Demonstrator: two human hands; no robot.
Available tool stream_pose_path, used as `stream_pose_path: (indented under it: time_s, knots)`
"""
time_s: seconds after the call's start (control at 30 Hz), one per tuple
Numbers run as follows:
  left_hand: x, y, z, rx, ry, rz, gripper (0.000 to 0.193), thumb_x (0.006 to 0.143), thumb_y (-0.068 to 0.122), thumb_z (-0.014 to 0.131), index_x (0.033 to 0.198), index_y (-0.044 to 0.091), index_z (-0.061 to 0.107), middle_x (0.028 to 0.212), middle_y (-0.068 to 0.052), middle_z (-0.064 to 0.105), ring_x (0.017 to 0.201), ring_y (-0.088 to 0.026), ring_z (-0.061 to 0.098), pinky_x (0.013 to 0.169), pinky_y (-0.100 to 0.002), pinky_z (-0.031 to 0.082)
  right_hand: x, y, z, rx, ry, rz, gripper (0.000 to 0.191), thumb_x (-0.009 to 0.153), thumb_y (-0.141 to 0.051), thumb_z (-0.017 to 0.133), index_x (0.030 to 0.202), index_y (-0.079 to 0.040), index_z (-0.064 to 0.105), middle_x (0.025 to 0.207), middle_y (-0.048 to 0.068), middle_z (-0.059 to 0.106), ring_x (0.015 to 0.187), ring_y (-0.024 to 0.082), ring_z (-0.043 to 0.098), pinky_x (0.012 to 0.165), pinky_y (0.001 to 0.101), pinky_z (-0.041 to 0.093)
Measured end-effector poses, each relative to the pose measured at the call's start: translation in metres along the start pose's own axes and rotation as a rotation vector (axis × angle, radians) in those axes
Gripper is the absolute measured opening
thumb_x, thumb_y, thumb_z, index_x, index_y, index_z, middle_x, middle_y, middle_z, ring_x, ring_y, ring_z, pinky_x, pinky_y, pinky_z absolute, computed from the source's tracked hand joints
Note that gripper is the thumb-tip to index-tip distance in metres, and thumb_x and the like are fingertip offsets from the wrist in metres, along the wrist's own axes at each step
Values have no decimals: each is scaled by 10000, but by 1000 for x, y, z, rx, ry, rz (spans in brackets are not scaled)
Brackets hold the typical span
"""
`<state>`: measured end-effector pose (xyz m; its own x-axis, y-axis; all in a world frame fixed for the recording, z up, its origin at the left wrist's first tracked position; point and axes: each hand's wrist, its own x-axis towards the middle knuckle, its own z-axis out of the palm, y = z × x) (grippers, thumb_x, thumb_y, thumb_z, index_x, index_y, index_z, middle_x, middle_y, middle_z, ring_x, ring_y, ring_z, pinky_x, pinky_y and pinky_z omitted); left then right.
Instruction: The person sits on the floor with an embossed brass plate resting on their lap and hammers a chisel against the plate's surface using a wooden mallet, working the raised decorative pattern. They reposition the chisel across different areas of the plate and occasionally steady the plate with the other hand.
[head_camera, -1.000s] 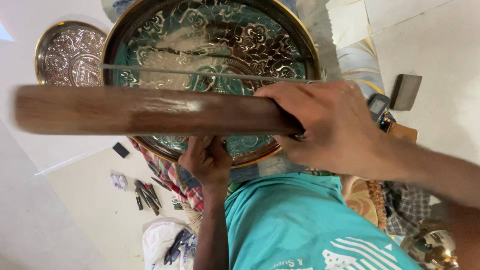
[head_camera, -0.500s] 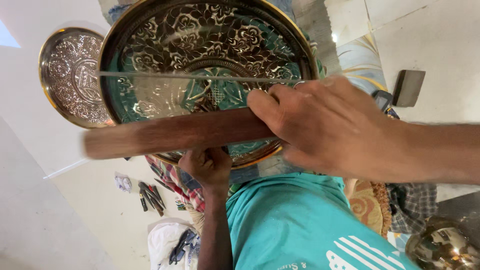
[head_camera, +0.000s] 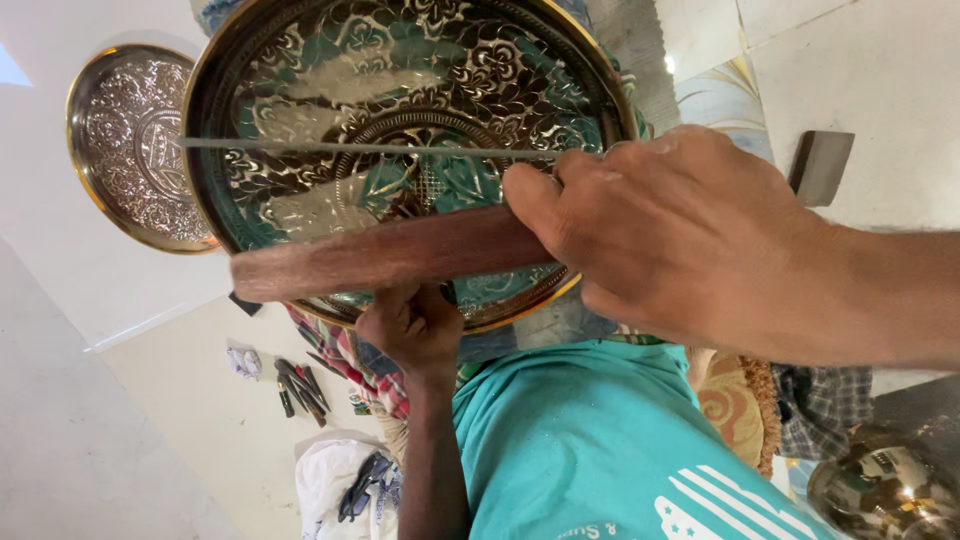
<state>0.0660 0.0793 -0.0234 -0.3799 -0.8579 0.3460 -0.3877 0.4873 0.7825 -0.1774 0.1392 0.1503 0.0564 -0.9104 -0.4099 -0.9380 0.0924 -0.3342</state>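
Wooden mallet (head_camera: 390, 258), gripped in the right hand (head_camera: 680, 235), has swung lower and nearer across the engraved brass tray (head_camera: 400, 90); left hand (head_camera: 415, 330) clasps the tray's lower rim, steadying it.

Bright, even daylight fills the view, and the pale floor (head_camera: 150, 440) is nearly washed out at the left. White glare streaks cross the engraved plate (head_camera: 400, 90), and a hot spot shines on the metal bowl (head_camera: 880, 490). The wooden stick (head_camera: 390, 255) is smeared by motion blur. The near hand (head_camera: 680, 230) is slightly soft. Shadows are faint.
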Motion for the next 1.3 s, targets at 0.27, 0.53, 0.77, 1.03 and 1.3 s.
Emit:
stream_pose_path:
  time_s: [0.27, 0.53, 0.77, 1.03, 1.3]
  knots:
    - [-3, -3, 0, 71, -12, 20, 139, 834, -114, 666, 851, 23, 648, 592, -88, 514, 505, -85, 439, 509, -258, 336, 0, 2, 7, -39, -62, 14, 424, 734, -127, 689, 1086, -52, 464, 774, 140, 619, 659, 382, 673, 530, 498, 515]
    - [-6, -5, 1, 45, -3, -3, 134, 830, -116, 664, 886, 4, 686, 590, -83, 504, 521, -69, 433, 514, -251, 327, 2, 2, 10, -84, -88, 37, 384, 751, -130, 707, 1034, -51, 460, 760, 130, 622, 669, 370, 679, 479, 483, 514]
    - [-5, -6, 2, 55, 5, 25, 158, 819, -118, 672, 787, 27, 618, 582, -68, 515, 497, -90, 452, 508, -241, 325, 3, 3, 14, 5, -50, 45, 398, 736, -110, 691, 1064, -44, 475, 783, 137, 630, 665, 370, 685, 463, 485, 513]
    - [-7, -7, 2, 81, 10, 43, 156, 809, -114, 655, 808, 29, 594, 624, -92, 475, 528, -137, 420, 525, -287, 351, 4, 2, 15, -2, -24, 34, 382, 731, -100, 686, 1062, -57, 499, 777, 124, 641, 692, 376, 693, 508, 495, 523]
    - [-4, -7, 2, 97, 41, 109, 161, 826, -114, 655, 824, 40, 608, 645, -105, 522, 523, -156, 464, 521, -303, 344, 0, 3, 18, 158, 46, 23, 420, 695, -109, 716, 1046, -40, 496, 755, 126, 630, 629, 378, 673, 477, 481, 503]
